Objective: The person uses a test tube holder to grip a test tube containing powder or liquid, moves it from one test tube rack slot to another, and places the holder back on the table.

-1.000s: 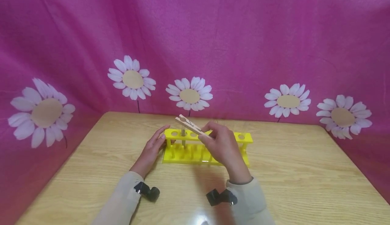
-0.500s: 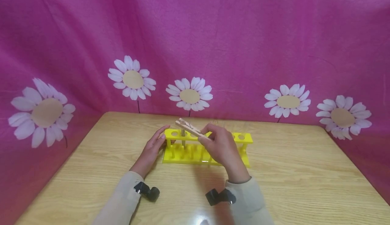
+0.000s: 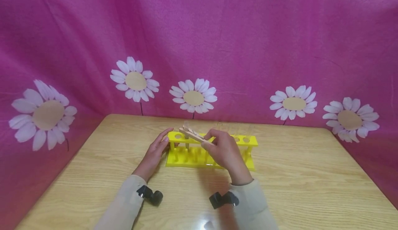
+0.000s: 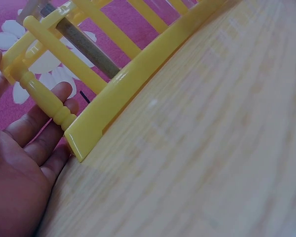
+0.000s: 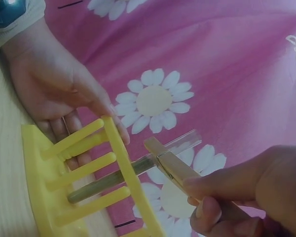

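Note:
A yellow test tube rack (image 3: pixel 189 164) stands on the table. My left hand (image 3: pixel 154 149) holds its left end, with the thumb near the top bar and the fingers behind the end post in the left wrist view. In the rack's second hole from the left stands a glass test tube (image 5: pixel 103 185) with brownish contents in its lower part and clear glass above. My right hand (image 3: pixel 228 152) pinches a wooden test tube holder (image 3: pixel 194 135) over the rack. In the right wrist view the holder's tip (image 5: pixel 154 146) is at the tube, just above the top bar.
Faint clear tubes (image 3: pixel 220 125) rise from the right part of the rack. The wood-grain table (image 3: pixel 311 174) backs onto a magenta cloth (image 3: pixel 242 50) printed with white flowers. A small black camera (image 3: pixel 153 198) sits on the left sleeve.
My right hand has lowered the holder's tip along the test tube, from near its upper end to just above the rack's top bar. The left hand and rack have stayed put.

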A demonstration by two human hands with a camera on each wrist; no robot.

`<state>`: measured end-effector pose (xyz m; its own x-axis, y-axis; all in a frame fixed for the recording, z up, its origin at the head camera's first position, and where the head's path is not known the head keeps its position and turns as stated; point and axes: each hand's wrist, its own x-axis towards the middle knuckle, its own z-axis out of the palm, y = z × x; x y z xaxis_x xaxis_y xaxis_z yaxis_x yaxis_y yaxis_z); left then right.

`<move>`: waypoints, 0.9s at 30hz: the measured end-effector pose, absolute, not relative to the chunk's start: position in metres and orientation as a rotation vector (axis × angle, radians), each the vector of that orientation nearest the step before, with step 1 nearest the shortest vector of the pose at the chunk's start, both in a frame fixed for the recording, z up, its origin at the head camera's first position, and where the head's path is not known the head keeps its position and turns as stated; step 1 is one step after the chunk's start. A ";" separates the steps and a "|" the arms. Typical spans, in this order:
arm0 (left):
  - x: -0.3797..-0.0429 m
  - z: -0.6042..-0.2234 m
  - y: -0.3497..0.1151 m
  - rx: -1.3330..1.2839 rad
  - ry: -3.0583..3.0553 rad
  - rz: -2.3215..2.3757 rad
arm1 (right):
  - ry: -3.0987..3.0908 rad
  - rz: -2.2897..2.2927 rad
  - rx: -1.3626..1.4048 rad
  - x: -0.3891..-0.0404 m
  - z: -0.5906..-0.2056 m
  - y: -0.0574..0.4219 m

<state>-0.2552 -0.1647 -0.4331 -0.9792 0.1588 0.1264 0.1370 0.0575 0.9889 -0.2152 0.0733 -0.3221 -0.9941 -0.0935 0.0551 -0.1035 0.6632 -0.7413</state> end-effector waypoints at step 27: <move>-0.255 -0.434 -0.165 0.292 2.298 2.089 | -2.922 1.279 0.156 -0.222 -0.331 0.077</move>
